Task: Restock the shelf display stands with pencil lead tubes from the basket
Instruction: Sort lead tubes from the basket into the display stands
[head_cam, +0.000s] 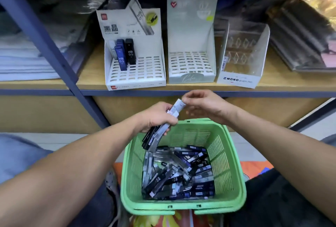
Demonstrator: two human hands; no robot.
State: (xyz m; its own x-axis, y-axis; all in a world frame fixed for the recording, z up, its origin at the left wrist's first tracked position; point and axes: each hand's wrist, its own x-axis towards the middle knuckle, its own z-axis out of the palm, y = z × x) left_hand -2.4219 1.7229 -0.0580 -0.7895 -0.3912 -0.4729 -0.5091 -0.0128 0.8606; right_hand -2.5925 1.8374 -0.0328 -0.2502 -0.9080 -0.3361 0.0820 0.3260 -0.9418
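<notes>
Pencil lead tubes (158, 132) sit bunched in the left hand (157, 116) above the green basket (227, 163); the right hand (201, 103) pinches one clear tube's top. Best draw it straight out, then seat it upright in a display stand (138, 70) slot.

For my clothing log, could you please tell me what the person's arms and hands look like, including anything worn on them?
Both forearms are bare up to the frame edge, with no sleeves showing. The left hand and right hand wear no gloves, rings, watch or wristband.

Blurred goods (300, 32) on the shelf's right; upper shelf contents indistinct.
</notes>
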